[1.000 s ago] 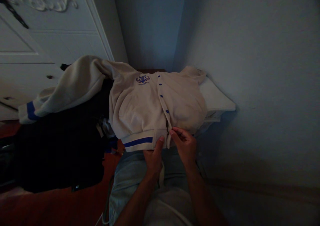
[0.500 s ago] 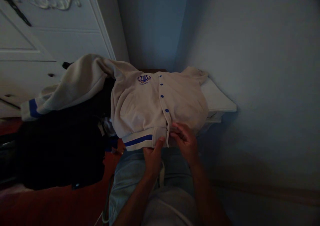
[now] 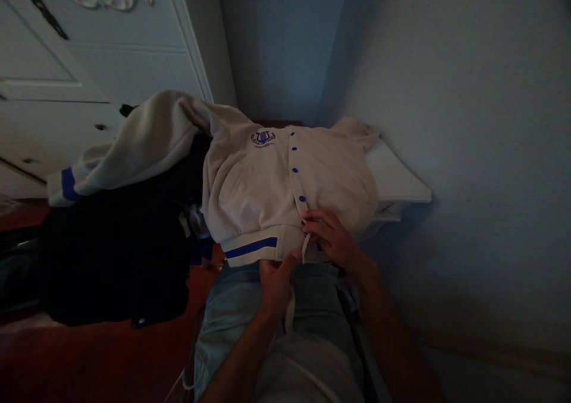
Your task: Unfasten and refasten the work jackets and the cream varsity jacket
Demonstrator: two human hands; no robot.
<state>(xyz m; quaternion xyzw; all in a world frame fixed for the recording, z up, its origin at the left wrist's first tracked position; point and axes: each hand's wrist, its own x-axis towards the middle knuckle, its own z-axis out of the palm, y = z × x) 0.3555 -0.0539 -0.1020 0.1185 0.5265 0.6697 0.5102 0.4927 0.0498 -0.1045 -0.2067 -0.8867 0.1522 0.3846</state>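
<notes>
A cream jacket (image 3: 254, 183) with blue buttons, a blue crest on the chest and blue-striped ribbing lies spread out in front of me. Its upper buttons look fastened down the front placket. My left hand (image 3: 277, 275) pinches the bottom hem just left of the placket, thumb on top and fingers underneath. At the lower end of the placket, my right hand (image 3: 332, 236) grips the front edge, which is lifted and turned a little. One sleeve stretches out to the left; the other side's sleeve is mostly hidden.
Black clothing or a bag (image 3: 116, 260) lies at the left under the sleeve. A white cabinet (image 3: 147, 64) with carved trim stands behind it. White box-like furniture (image 3: 401, 177) shows beneath the jacket at the right, by the wall (image 3: 468, 123). The floor (image 3: 89, 361) is red.
My right hand has shifted slightly up and now holds the placket edge, turning it outward. My left hand stays on the hem, its thumb nearer the placket. The view has shifted slightly.
</notes>
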